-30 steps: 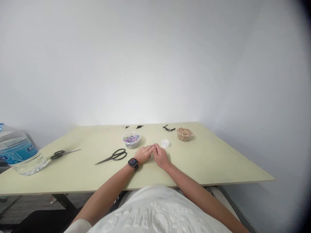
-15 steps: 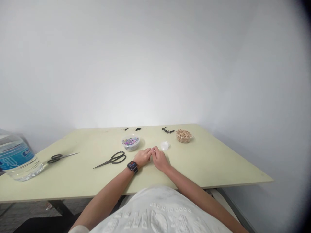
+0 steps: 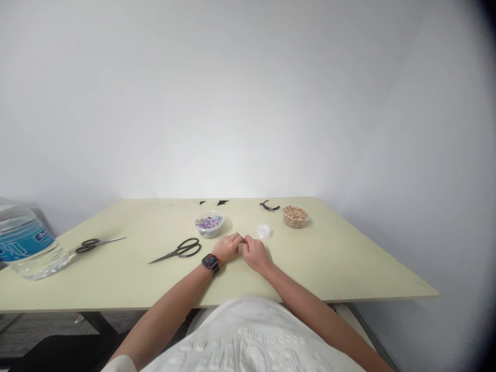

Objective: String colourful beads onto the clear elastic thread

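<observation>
My left hand (image 3: 228, 247) and my right hand (image 3: 253, 252) rest on the pale green table (image 3: 333, 258), fingertips meeting between them. Both hands have their fingers curled in a pinch; what they hold is too small to make out. A dark watch (image 3: 210, 262) sits on my left wrist. Just beyond the hands stand a clear tub of coloured beads (image 3: 209, 224) and a small clear cup (image 3: 263, 230). Black scissors (image 3: 178, 250) lie to the left of my left hand.
A tub of tan beads (image 3: 295, 215) and small black pliers (image 3: 268, 206) sit at the back right. A second pair of scissors (image 3: 96, 243) and a large water bottle (image 3: 25, 245) lie at the far left. A white wall rises behind the table.
The hands have stayed together at the same spot, with only small finger movement. The view has shifted slightly.
</observation>
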`<action>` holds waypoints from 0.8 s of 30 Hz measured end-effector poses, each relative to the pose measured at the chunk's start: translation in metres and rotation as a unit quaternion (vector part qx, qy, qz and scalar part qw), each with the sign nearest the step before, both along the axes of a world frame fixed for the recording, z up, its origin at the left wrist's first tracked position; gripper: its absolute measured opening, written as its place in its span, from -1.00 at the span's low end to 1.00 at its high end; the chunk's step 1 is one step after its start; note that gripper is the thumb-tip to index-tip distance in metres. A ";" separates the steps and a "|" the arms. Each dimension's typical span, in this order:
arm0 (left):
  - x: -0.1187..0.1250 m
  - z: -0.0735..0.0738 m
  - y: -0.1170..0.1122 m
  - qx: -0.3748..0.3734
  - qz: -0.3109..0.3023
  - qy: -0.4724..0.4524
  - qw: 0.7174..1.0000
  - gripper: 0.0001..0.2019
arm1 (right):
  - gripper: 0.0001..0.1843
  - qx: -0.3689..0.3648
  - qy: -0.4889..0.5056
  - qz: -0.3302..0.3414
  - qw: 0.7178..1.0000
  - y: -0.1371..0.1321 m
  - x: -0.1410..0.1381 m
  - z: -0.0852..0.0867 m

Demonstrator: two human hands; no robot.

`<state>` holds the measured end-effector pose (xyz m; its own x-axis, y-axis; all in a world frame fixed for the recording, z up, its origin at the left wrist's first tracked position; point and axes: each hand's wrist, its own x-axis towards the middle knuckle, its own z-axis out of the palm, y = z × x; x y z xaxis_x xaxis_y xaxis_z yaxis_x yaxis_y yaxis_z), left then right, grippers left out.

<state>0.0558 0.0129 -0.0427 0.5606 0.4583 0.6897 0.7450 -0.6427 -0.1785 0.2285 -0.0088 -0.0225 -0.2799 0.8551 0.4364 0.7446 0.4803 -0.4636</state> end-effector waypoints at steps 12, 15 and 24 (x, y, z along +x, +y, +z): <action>0.004 0.008 -0.005 -0.025 -0.028 -0.035 0.999 -0.84 | -0.86 -0.015 0.013 0.004 1.000 0.000 0.002 0.000; 0.001 0.010 -0.005 -0.038 -0.028 -0.032 0.998 -0.84 | -0.83 -0.023 0.015 0.009 1.000 0.002 0.002 -0.002; -0.009 0.021 0.000 -0.133 -0.017 0.011 0.991 -0.85 | -0.81 -0.042 -0.163 0.083 0.982 0.026 0.010 0.013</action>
